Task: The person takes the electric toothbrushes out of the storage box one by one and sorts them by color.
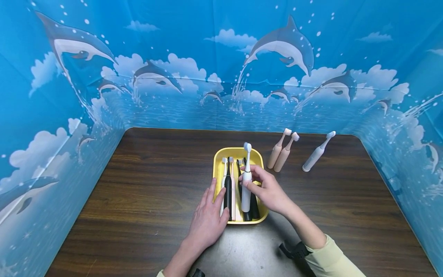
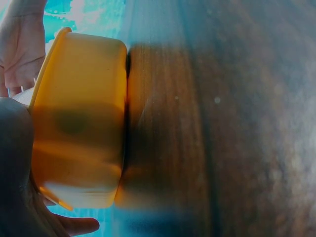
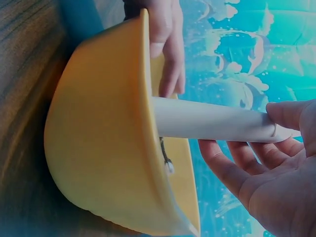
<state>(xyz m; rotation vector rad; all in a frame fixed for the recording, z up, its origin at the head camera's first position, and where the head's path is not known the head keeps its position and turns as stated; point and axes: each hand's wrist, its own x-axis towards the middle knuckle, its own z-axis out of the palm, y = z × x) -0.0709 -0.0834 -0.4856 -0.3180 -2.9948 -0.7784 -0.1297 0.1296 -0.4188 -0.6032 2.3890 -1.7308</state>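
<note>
My right hand (image 1: 267,188) pinches a white electric toothbrush (image 1: 246,192) between thumb and fingers. The brush leans over the yellow basket (image 1: 259,156), its blue-and-white head pointing away from me. In the right wrist view its handle (image 3: 212,120) slants down past the basket's rim, the lower end hidden. My left hand (image 1: 209,219) rests along the basket's near left side, fingers extended. Inside the basket lie several more electric toothbrushes, among them a black one (image 1: 227,196) and a pale pink one (image 1: 233,192). Other black handles are partly covered by the white brush.
Two beige electric toothbrushes (image 1: 283,156) stand side by side on the dark wooden table (image 1: 155,173), right of the basket. Farther right stands another white one (image 1: 315,157). A blue dolphin-print curtain (image 1: 194,107) borders the table's back and sides.
</note>
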